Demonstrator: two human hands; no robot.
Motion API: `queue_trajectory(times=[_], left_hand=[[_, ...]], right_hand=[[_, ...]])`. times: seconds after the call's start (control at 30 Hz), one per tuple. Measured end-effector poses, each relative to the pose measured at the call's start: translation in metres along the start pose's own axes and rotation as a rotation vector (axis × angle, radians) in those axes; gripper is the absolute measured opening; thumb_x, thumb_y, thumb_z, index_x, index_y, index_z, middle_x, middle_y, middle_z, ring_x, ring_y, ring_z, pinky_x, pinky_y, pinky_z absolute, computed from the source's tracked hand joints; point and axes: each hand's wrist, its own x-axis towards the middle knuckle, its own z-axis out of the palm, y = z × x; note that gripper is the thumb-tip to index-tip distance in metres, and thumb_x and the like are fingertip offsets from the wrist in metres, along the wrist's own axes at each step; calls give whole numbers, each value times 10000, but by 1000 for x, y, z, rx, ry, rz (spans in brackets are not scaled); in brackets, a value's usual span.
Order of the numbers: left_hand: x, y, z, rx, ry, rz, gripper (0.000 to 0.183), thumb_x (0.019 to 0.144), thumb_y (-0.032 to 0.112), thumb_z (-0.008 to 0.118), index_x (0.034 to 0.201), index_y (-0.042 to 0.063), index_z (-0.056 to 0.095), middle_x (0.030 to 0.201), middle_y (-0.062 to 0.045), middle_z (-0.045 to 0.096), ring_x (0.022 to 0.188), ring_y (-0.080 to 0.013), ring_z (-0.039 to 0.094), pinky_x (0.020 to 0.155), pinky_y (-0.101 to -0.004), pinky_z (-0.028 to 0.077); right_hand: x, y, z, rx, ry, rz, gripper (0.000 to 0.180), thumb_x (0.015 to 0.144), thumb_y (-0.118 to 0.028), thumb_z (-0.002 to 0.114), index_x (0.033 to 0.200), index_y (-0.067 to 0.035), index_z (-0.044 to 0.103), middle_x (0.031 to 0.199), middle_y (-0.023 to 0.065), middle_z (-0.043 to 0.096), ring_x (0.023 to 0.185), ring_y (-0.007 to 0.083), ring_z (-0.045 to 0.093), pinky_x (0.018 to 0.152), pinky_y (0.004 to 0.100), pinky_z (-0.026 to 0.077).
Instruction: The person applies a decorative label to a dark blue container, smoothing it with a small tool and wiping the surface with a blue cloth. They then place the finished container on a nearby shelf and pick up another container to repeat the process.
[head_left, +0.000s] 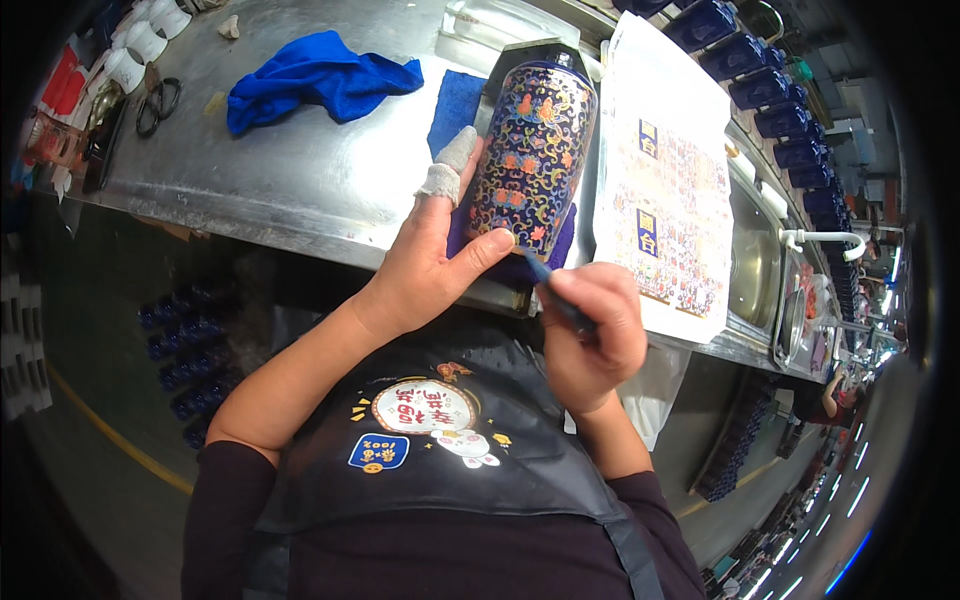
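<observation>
A dark blue ceramic bottle (531, 157) with a colourful floral pattern lies before me, its neck pointing away, on a purple cloth (564, 238). My left hand (435, 240) holds it from the left, the thumb at the base edge and a finger in pale wrappings (454, 157) along its side. In my right hand (596, 330) is a slim, pointed, dark blue tool (556, 294), blurred, its exact kind unclear. The tip is at the bottle's base, close to my left thumb; whether it touches cannot be told.
A printed decal sheet (664, 195) bearing writing lies right of the bottle. On the steel table (330, 180) are a crumpled blue cloth (319, 79) and scissors (158, 105). A sink (754, 277) with a white tap (825, 237) is farther right. Rows of blue bottles (757, 86) line the back.
</observation>
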Motion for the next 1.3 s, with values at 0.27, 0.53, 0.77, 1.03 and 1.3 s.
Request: queue_trajectory(times=[0.27,0.53,0.77,1.03,1.3], left_hand=[[1,3,-9,-236,-68,-48,807,1004,118,602,1608,-71,101,1692,-200,205,1558,-255,203,1258,-379,151],[1,5,-6,-158,-73,-105,812,993,130,604,1619,-48,118,1692,-191,214,1557,-259,218,1256,-379,158],[13,22,-14,33,-43,-94,709,989,165,623,1580,-41,289,1599,-223,396,1496,-294,370,1227,-389,251],[113,-12,-10,-288,75,-348,507,1100,434,461,1353,-3,501,1288,-134,632,1195,-186,606,1046,-329,463],[119,-13,7,24,69,-393,452,1110,447,415,1243,21,486,1101,-77,614,1011,-125,607,916,-283,502]], right_hand=[[11,1,5,-70,-100,-146,368,645,118,766,971,-50,734,931,83,697,847,272,631,787,373,511],[24,0,-16,182,-106,216,279,800,74,754,1063,-3,701,965,100,699,857,219,667,784,328,545],[77,69,-28,369,-43,978,289,985,-279,645,1053,-3,700,908,11,630,797,71,554,723,195,427],[112,113,14,381,-90,709,405,933,-360,728,1078,13,671,846,60,674,794,128,610,744,273,498],[124,107,9,324,-216,841,524,864,-429,784,1095,25,661,854,86,680,766,127,629,676,258,496]])
